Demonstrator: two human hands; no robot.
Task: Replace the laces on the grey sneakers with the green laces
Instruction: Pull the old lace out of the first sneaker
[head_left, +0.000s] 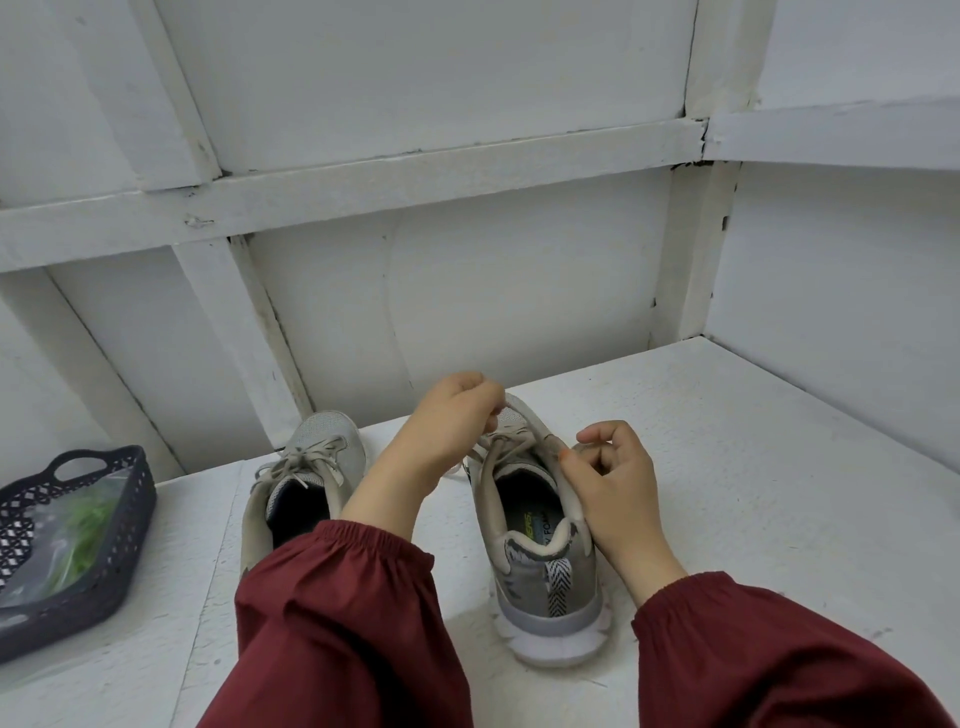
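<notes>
Head view, nearest first: two maroon sleeves (337, 623) reaching in over the white desk (779, 493). Just beyond, the worked grey sneaker (545, 587), upright on its sole, heel toward the wearer, toe away toward the wall, long axis running near-to-far with a slight lean left. Well left of that sneaker, at about heel depth, a dark perforated basket (137, 504) holding a clear bag (52, 525) with the green laces (91, 519) inside, untouched. At the sneaker's right flank, right hand (613, 483), fingers curled, thumb against the upper's edge; cannot tell whether that grip has lace, upper or nothing. Farther up, over the toe end of the lacing, left hand (447, 421), grip closed to a pinch on the old lace (506, 444). Judged early going: old lace slack but threaded through the eyelets, no green on either shoe. Left of the sneaker, slightly farther, second grey sneaker (311, 441), same heading, bow tied. Behind, white panelled wall (519, 286).
</notes>
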